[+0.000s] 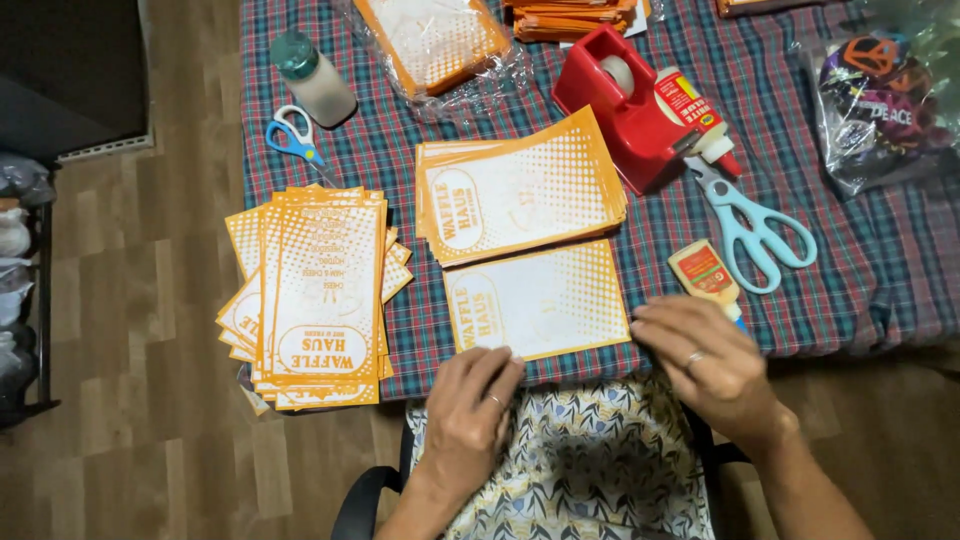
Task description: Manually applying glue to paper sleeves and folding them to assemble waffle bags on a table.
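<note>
A single orange-and-white printed card (540,300) lies flat at the near edge of the plaid-covered table (400,140). My left hand (472,410) rests at the card's near left corner, fingers bent, fingertips touching its edge. At the card's right edge my right hand (712,365) lies palm down, fingers pointing left, a ring on one finger. Neither hand holds anything. A small glue bottle (705,272) lies just beyond my right hand.
A stack of the same cards (520,190) sits behind the single one. A bigger, messy pile (315,295) overhangs the table's left edge. Red tape dispenser (625,110), a larger glue bottle (692,112), light blue scissors (760,230), blue-handled scissors (290,135), a capped bottle (312,78), plastic bags.
</note>
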